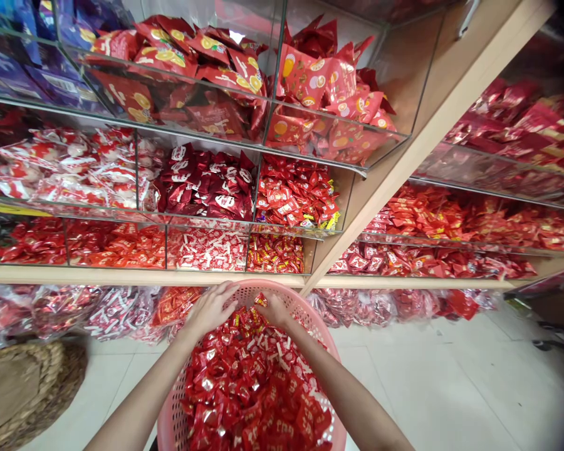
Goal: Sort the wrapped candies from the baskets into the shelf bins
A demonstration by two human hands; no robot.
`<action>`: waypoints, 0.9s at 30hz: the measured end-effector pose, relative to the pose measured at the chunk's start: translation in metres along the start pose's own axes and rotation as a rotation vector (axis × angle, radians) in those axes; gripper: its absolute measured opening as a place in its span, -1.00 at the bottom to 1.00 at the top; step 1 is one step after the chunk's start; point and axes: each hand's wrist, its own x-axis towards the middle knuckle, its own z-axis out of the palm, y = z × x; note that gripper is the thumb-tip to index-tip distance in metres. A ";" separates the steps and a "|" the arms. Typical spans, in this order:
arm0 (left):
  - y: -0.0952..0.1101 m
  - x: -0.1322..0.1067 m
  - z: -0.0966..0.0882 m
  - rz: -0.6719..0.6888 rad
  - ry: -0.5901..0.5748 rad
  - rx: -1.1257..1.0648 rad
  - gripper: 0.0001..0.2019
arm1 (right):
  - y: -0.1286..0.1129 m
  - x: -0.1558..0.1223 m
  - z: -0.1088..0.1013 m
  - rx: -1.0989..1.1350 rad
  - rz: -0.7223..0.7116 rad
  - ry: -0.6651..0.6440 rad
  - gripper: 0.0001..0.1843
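A pink plastic basket (305, 313) sits below me, heaped with small red wrapped candies (254, 388). My left hand (211, 310) reaches into the far end of the basket, fingers curled down over the candies and pressing against the rim. My right hand (271, 308) is beside it, fingers pinched on a small red candy (262, 300) at the top of the heap. Both forearms stretch over the basket from the lower edge of the view.
Glass-fronted shelf bins (207, 247) full of red sweet packets rise ahead, split by a wooden upright (404, 156). Clear bags of sweets (117, 310) lie on the floor under the shelf. A woven straw basket (23, 388) stands at lower left. White floor tiles (451, 388) spread to the right.
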 end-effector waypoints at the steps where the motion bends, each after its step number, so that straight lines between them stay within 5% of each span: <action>1: 0.000 0.000 0.000 -0.002 0.001 -0.001 -0.55 | -0.002 0.003 0.002 -0.024 -0.021 -0.013 -0.79; 12: 0.002 0.000 -0.003 -0.001 -0.027 0.013 -0.54 | -0.010 0.007 0.007 -0.294 -0.172 -0.030 -0.74; 19: 0.003 0.001 -0.003 -0.018 -0.040 0.010 -0.53 | 0.005 -0.012 -0.020 -0.178 0.087 0.134 -0.79; 27: 0.006 0.003 -0.005 -0.018 -0.043 0.011 -0.53 | 0.019 -0.026 -0.011 -0.297 0.102 0.015 -0.67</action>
